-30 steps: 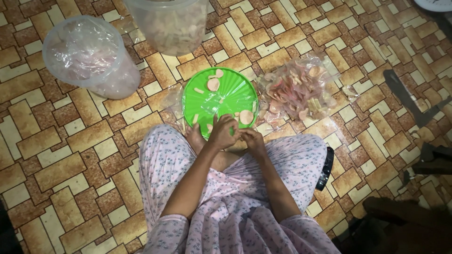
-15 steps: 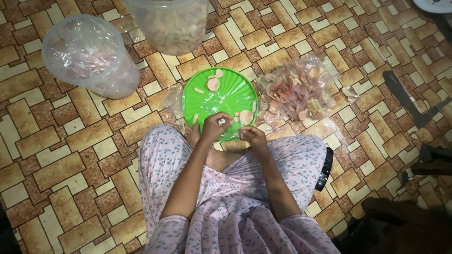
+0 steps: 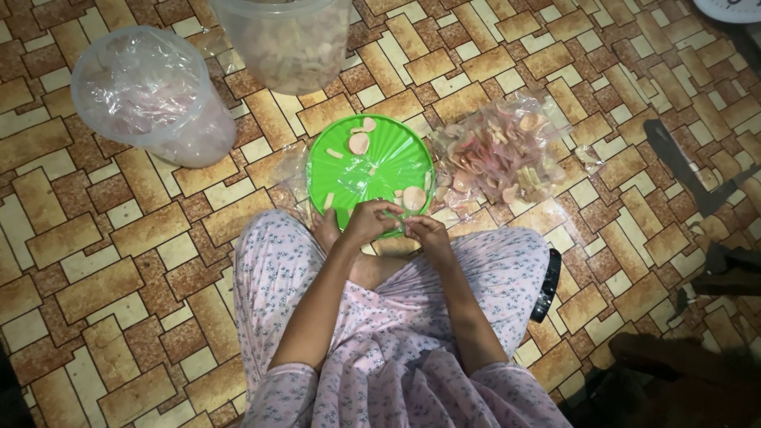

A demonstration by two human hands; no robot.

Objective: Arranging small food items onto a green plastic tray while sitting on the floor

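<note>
Fingertips of left hand (image 3: 369, 222) and right hand (image 3: 426, 231) pinch together on a thin, probably light, brittle cracker piece (image 3: 402, 226) over the green plate (image 3: 349, 170), best held by its edges.

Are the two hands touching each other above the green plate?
Touching. In the head view, the left hand and the right hand meet at the fingertips, over the near rim of the green plate.

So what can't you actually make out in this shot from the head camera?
- What the left hand and right hand pinch between them: the fingers cover it and it is too small.
- The clear tub: its top is cut off by the upper edge.
- The contents of the lined tub: blurred by crinkled plastic.
- The dark shapes at right: in shadow.
</note>
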